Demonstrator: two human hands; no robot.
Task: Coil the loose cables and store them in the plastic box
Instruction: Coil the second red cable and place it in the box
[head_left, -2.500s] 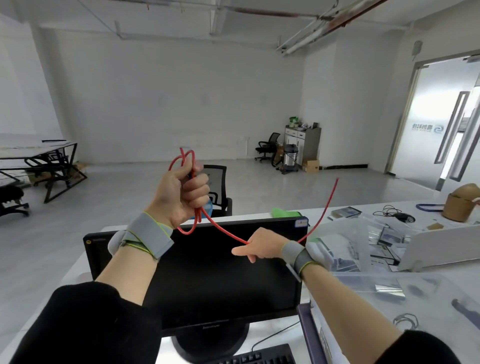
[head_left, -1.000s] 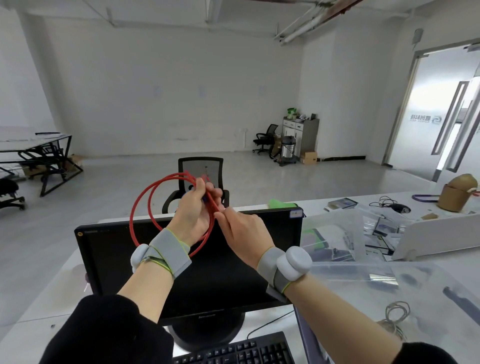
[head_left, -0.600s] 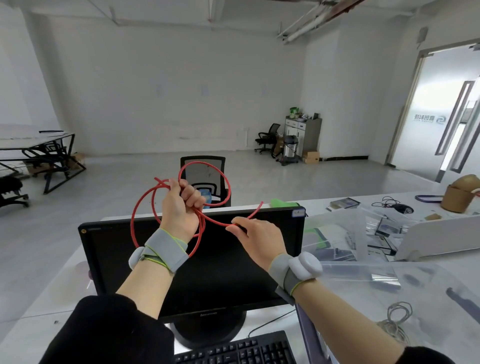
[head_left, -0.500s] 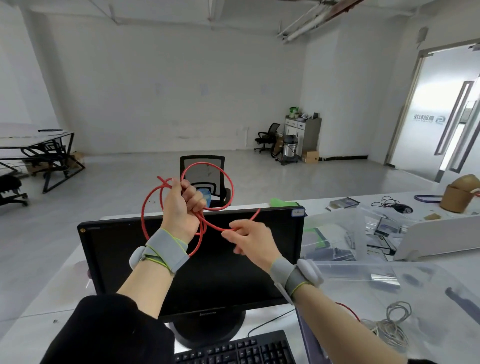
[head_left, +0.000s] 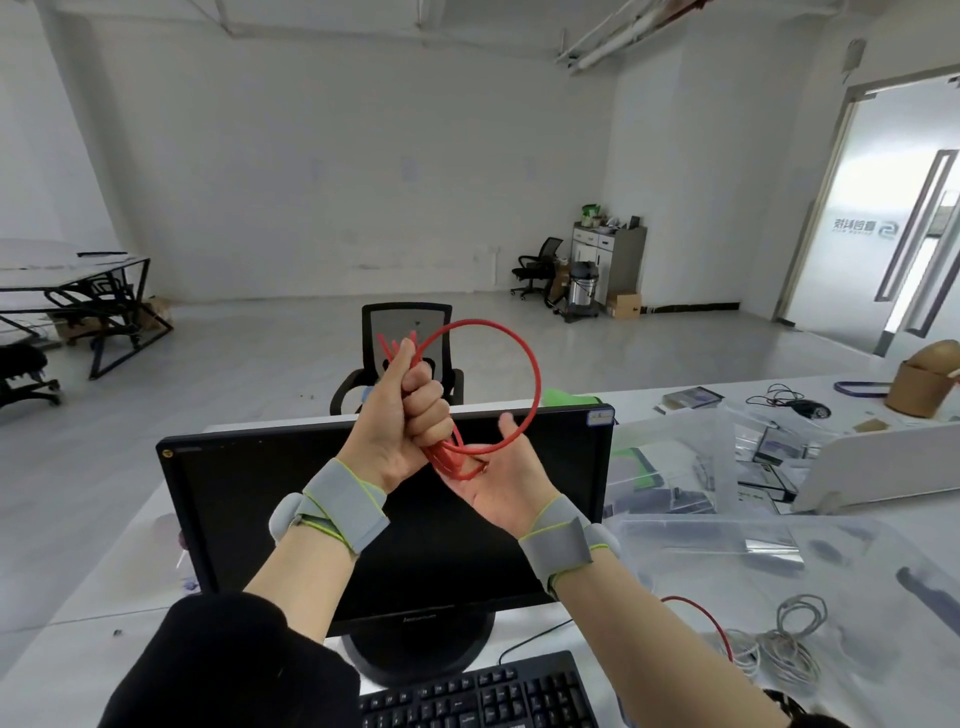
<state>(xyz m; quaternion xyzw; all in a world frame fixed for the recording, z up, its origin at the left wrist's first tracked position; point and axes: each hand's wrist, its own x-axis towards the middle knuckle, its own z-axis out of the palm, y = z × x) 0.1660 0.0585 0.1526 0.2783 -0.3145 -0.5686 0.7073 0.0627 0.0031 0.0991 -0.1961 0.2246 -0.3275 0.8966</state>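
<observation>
My left hand (head_left: 408, 413) is raised in front of the monitor and grips a bunched red cable (head_left: 535, 371) in its fist. One round loop of the cable stands out to the right, and short bends stick out above the fist. My right hand (head_left: 501, 480) lies palm up just under the fist, thumb raised, with the lower end of the bundle resting on the palm. The clear plastic box (head_left: 857, 571) sits on the desk at the lower right. It holds a pale coiled cable (head_left: 779, 649) and a thin red wire (head_left: 714, 621).
A black monitor (head_left: 389, 545) stands right below my hands, with a black keyboard (head_left: 483, 696) in front of it. More clear containers (head_left: 727, 441), papers and a black cable (head_left: 795, 402) lie on the desk to the right. An office chair (head_left: 405, 322) stands behind the desk.
The wide loops hanging left of my left hand are now gathered into its fist. My right hand let go of the cable tail and turned palm up under the bundle.
</observation>
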